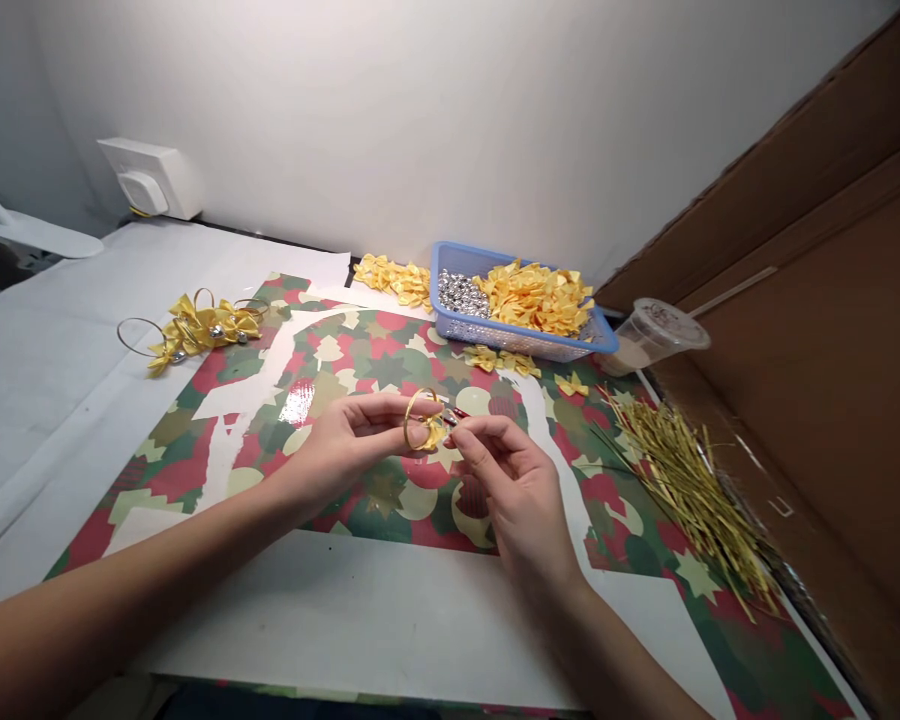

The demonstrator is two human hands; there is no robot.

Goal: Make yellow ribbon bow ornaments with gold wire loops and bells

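Observation:
Above the patterned paper, my left hand [345,445] pinches a thin gold wire ring [418,418] with a yellow satin bow [435,436] at its lower edge. My right hand [514,480] is close in front, its fingertips at the bow. A small red-and-metal tool [457,412] shows between its fingers and seems held there, though its shape is partly hidden. The hands are close together but do not clearly touch each other.
A blue plastic basket [450,300] holds silver beads [461,293] and loose yellow bows [536,298]. Finished gold-ringed bows [199,330] lie at left, gold strands [682,495] at right, near a plastic cup [652,335] and cardboard wall [795,350].

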